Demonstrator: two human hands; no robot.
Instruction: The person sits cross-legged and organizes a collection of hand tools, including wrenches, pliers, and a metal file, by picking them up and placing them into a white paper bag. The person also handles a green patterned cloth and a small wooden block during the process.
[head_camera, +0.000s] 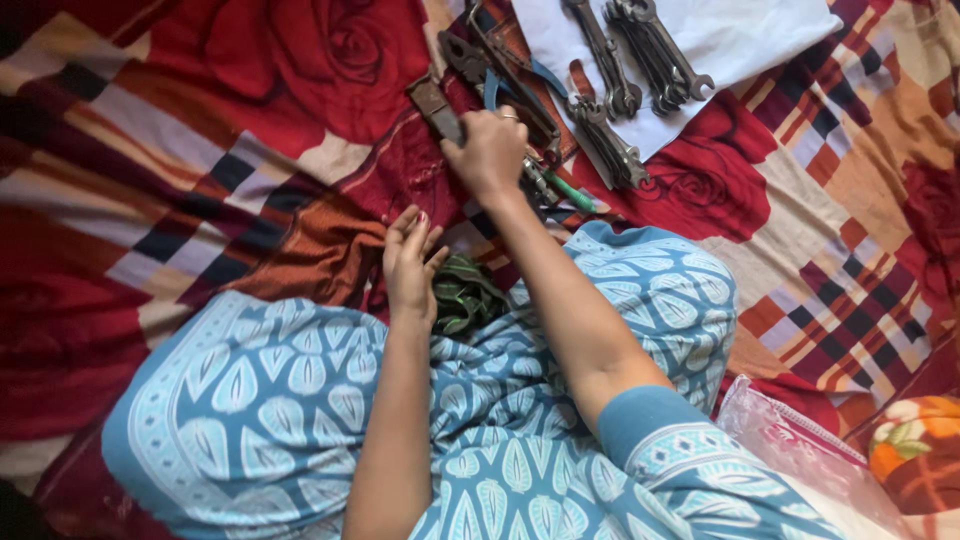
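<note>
The right hand (490, 150) closes around a rusty tool (435, 105) beside the wrenches (640, 50) on white paper (740, 35); the left hand (410, 262) rests spread, bracing on the blanket (200, 130).

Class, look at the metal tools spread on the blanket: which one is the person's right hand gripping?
The rusty flat-headed tool jutting up-left from the right hand. The spanners on the white sheet lie untouched, apart from the hand.

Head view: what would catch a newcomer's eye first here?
The right hand reaches into a heap of dark metal pliers and cutters at top centre. Right of it, worn steel spanners lie on a white sheet. The left hand rests open on the red rose-patterned blanket.
</note>
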